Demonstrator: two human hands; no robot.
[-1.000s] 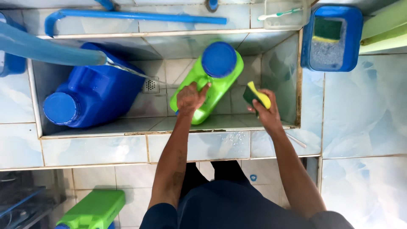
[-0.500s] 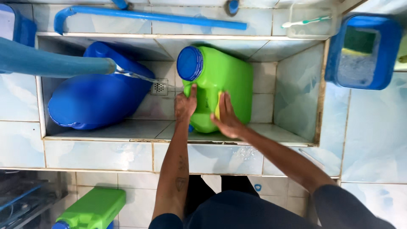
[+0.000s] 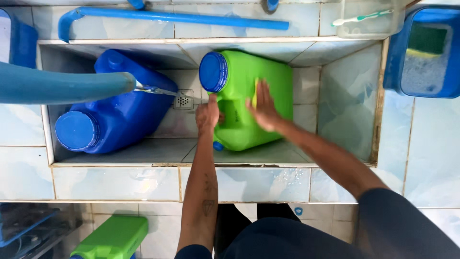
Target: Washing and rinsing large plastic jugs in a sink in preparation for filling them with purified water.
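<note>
A green plastic jerry can (image 3: 273, 81) with a blue cap (image 3: 213, 72) lies tilted in a tiled sink basin (image 3: 345, 110). My left hand (image 3: 208, 115) grips the can at its handle side. My right hand (image 3: 262, 108) presses a yellow sponge (image 3: 255, 91) flat against the can's broad face. A blue jerry can (image 3: 120, 115) with a blue cap lies on its side at the left of the basin.
A blue pipe spout (image 3: 62, 86) pours a thin stream of water toward the drain (image 3: 183, 100). A blue tub (image 3: 426, 52) holding a sponge sits top right beside a clear tub with a toothbrush (image 3: 362, 18). Another green can (image 3: 112, 237) lies on the floor bottom left.
The green can has been turned so its cap faces up-left. My right hand with the sponge moved from the basin's right side onto the can's face. My left hand stays on the can.
</note>
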